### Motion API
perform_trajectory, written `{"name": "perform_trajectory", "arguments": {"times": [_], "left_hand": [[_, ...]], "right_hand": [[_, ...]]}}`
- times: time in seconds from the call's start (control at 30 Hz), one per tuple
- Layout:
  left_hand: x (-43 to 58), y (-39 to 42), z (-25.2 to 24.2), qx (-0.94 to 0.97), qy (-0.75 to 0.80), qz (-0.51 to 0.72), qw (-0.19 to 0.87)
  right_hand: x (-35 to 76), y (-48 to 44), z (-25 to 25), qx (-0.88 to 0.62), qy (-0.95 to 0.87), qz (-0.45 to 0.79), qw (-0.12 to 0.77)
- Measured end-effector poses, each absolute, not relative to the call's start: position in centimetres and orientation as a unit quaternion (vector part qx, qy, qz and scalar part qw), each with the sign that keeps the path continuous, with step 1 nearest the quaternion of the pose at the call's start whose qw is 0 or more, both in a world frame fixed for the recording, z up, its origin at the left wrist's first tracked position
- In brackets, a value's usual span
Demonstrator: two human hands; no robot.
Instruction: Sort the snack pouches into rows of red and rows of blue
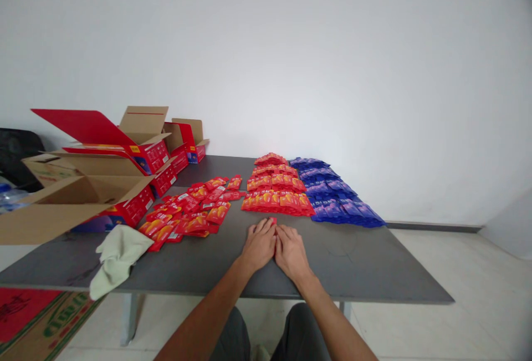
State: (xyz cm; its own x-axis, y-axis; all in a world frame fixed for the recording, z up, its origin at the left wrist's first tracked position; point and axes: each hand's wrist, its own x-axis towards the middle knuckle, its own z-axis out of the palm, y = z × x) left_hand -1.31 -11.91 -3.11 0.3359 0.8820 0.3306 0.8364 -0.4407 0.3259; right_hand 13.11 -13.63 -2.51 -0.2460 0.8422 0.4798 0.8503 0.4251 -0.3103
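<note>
My left hand (258, 245) and my right hand (291, 250) meet at the middle of the grey table (344, 255), fingers together over a red packet (274, 220). Only small red parts of that packet show between and beyond the fingers; the rest is covered. Just past my hands stand neat rows of red packets (276, 197). Rows of blue-purple packets (347, 206) lie directly to their right. A loose, jumbled pile of red packets (195, 208) is spread to the left of my hands.
Open red cardboard boxes (137, 206) crowd the table's left side. A pale green cloth (118, 255) hangs over the front edge. Below it, a printed carton (62, 325) rests on the floor. The white wall (311, 72) rises behind the table.
</note>
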Motion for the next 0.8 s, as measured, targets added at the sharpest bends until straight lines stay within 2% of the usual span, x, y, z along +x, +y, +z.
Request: {"name": "perform_trajectory", "arguments": {"times": [0.2,0.33,0.57,0.67,0.8], "left_hand": [[-1.4,-11.5,-3.7,0.827,0.531,0.172,0.064],[-1.6,-11.1,-3.8,0.828,0.528,0.157,0.102],[-1.6,-11.2,-3.4,0.797,0.549,0.213,0.134],[-2.8,-11.0,-3.0,0.768,0.584,0.243,0.100],[-6.1,-10.2,-2.2,0.718,0.655,0.234,0.002]], "right_hand": [[12.8,-13.1,-3.7,-0.561,-0.793,0.028,0.235],[12.7,-12.9,-3.9,-0.556,-0.799,0.037,0.226],[12.8,-13.0,-3.8,-0.558,-0.800,0.033,0.220],[13.0,-13.0,-3.9,-0.554,-0.802,0.028,0.221],[13.2,-13.0,-4.0,-0.547,-0.805,0.020,0.229]]}}
